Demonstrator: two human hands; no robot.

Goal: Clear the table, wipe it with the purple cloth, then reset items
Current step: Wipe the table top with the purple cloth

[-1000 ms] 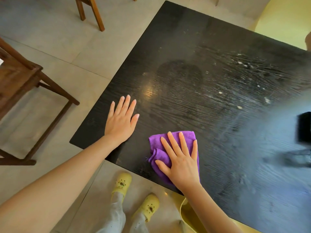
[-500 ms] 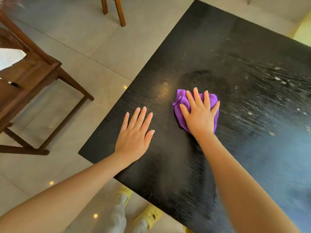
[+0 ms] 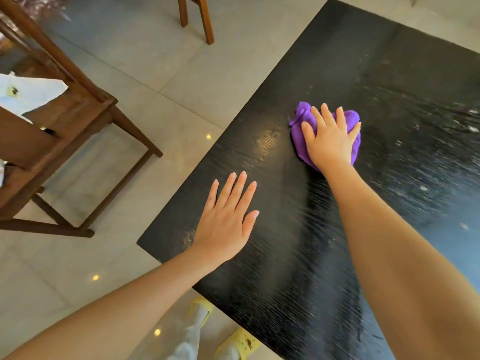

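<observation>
Head view, the only one. My right hand (image 3: 330, 141) lies flat on the crumpled purple microfibre cloth (image 3: 298, 118), fingers straight & spread, palm pressing down, no curl round it. They're spread bc that pushes more cloth onto the black wood-grain table top (image 3: 285, 294). The cloth sits near the table's left edge, approx mid-length, well beyond my left hand (image 3: 226, 222). The left hand is flat on bare wood near the near corner, fingers straight & close together, holding nothing. I judge it's a brace while I lean & reach. The cloth is a bunched lump, so no clean long axis; if any, it runs w/ my forearm, near to far. A twisted tail pokes out far-left, toward the edge. White specks (image 3: 423, 188) lie to its right, so that side prob isn't wiped yet.
</observation>
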